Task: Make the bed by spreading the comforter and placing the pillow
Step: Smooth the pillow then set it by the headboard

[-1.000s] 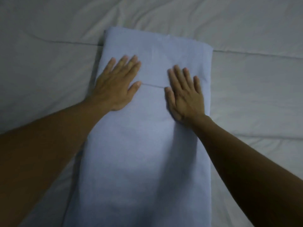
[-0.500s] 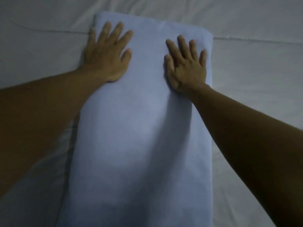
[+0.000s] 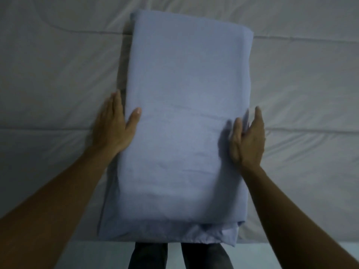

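Outside the left hand [image 3: 112,125] the pale grey comforter [image 3: 58,74] lies spread across the bed, smooth and slightly glossy, with long stitched seams and soft ripples, so the spreading part of the task looks done. The left hand is open and flat, its fingers [image 3: 116,101] straight along the left long edge of the pillow [image 3: 184,113] and its thumb laid over the top face; it grips nothing, and judging by the pose it is there to steady or square that edge rather than lift it. Between the two hands sits the pillow, a long light blue rectangle in a matte, finely woven case, plump enough to cast a dark strip of shadow just beyond the left fingers. Its far end has rounded corners well past both hands, while the near end, closer to the body than either wrist, shows the looser open flap of the case hanging at the bed's edge above the person's dark trouser legs [image 3: 178,255]. A few faint creases cross the fabric between the thumbs. The right hand [image 3: 246,138] mirrors the left on the opposite long edge: also open, fingers extended and slightly blurred, thumb on top, not closed on the cloth. Framing the pillow from both sides like this probably serves to straighten it. Beyond the right hand the comforter runs on, equally flat.
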`<state>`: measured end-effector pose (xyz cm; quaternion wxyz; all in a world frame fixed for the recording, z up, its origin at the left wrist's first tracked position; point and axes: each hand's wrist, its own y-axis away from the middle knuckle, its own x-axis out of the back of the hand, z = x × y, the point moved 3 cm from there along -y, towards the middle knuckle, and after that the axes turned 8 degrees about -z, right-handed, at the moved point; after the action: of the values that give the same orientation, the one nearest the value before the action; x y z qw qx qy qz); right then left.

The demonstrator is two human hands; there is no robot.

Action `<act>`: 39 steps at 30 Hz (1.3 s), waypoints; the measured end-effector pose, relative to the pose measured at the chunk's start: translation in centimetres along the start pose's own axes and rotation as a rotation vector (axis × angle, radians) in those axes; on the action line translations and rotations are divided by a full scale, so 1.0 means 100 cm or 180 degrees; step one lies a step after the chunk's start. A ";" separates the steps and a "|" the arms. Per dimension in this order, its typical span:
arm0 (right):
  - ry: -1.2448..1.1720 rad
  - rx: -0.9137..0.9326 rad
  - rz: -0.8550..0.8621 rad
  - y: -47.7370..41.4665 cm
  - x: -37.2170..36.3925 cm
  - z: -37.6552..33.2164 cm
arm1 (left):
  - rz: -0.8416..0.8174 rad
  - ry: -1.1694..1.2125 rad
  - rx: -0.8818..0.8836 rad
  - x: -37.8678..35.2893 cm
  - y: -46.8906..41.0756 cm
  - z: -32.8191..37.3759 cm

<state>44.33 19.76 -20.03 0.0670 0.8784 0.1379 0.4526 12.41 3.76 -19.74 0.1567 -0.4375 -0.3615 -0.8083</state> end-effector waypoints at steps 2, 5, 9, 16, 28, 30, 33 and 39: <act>0.0310 0.0239 -0.0168 0.031 -0.009 0.001 | -0.0025 0.0278 -0.0053 -0.015 0.030 -0.005; 0.0264 -0.0578 -0.0228 0.054 -0.009 0.030 | -0.0097 0.0328 0.0054 -0.034 0.061 -0.026; -0.0051 -0.1069 -0.0112 0.059 0.003 0.054 | -0.0248 0.0607 0.0457 -0.046 0.067 -0.059; -0.1494 -0.1570 -0.1049 0.059 -0.007 0.055 | -0.0835 0.2857 0.0635 -0.059 0.057 -0.041; -0.1459 -0.1041 -0.1377 0.079 0.023 0.032 | -0.1738 0.3649 0.0870 -0.017 0.093 -0.006; -0.1453 -0.0949 -0.1293 0.086 0.038 0.025 | -0.1911 0.3604 0.0938 -0.002 0.112 0.000; -0.1507 -0.0790 -0.1215 0.102 0.058 0.008 | -0.1637 0.3319 0.1165 0.023 0.139 0.001; -0.1682 -0.0710 -0.1215 0.144 0.071 -0.036 | -0.0746 0.3254 0.1286 0.089 0.192 0.007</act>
<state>47.98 8.19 -8.91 0.2794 0.9110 0.2273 0.2010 18.73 -8.42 -3.58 0.3019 0.0917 -0.4333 -0.8442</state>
